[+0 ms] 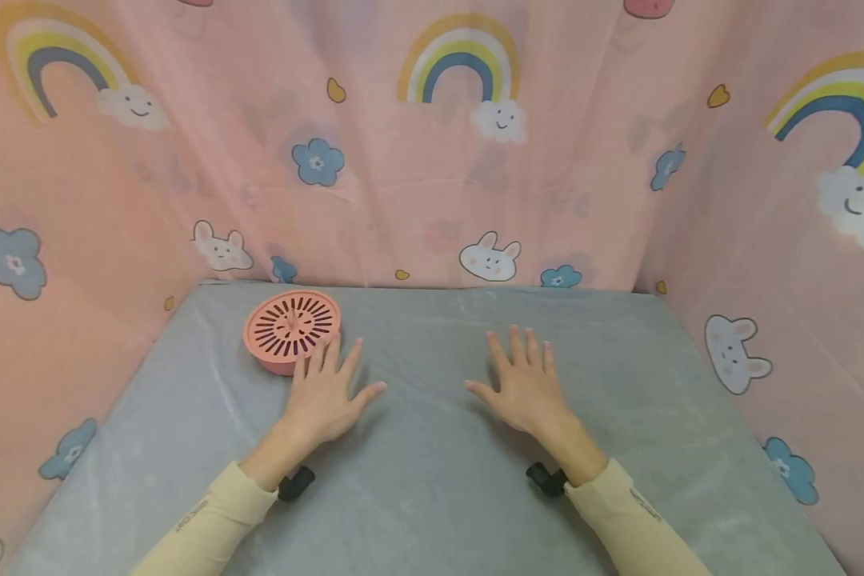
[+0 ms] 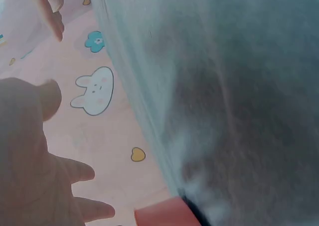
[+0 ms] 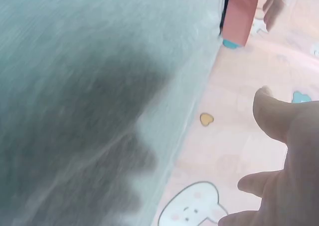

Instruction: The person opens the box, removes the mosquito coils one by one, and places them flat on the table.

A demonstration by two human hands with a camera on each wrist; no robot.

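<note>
A round pink container [image 1: 279,369] with a slotted lid [image 1: 293,324] stands toward the back left of the table. Its side also shows at the lower edge of the left wrist view as a pink wall [image 2: 167,215], and at the top of the right wrist view [image 3: 241,16]. My left hand [image 1: 324,400] is spread, palm down, its fingertips overlapping the container's near right edge in the head view. To the right, my right hand [image 1: 526,392] is also spread over the table, fingers straight, holding nothing. Both hands cast shadows on the cloth.
A grey cloth [image 1: 432,480] with a few creases covers the table. Pink curtains [image 1: 403,208] printed with rainbows, rabbits and flowers enclose it at the back and both sides. A dark wrist camera [image 1: 297,485] sits under the left wrist, another [image 1: 546,480] under the right.
</note>
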